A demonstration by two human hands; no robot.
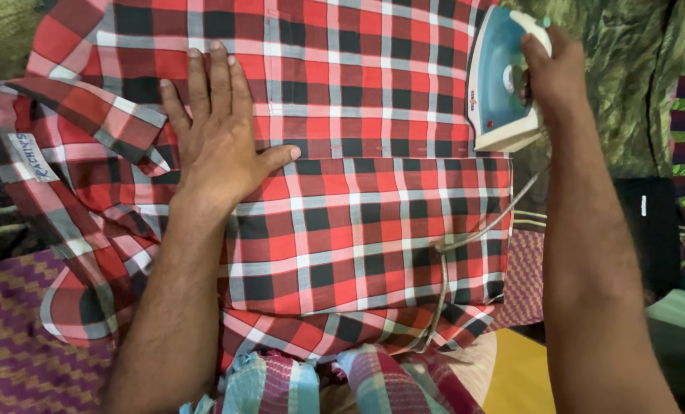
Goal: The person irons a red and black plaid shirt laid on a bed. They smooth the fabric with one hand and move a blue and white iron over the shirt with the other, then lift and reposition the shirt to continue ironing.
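The fingers (212, 84) of the left hand (220, 142) lie straight and close together, the thumb spread to the side, pressing flat on the red, black and white checked cotton shirt (358, 192); they grip nothing. The right hand (553, 77) is curled tight around the handle of a white and blue electric iron (500, 80), which sits at the shirt's right edge, its body tipped up toward the camera.

The shirt is spread across the middle of the view, folded, with its collar and a white sewn label (32, 156) bunched at the left. The iron's grey cord (465, 238) trails down over the shirt's lower right corner, lying across the cloth. Under the shirt a purple and yellow zigzag-patterned mat (13, 345) shows at the lower left, and a green patterned cloth (626, 77) lies beyond the iron. A pale checked garment (342, 383) sits at the bottom edge, between the forearms.
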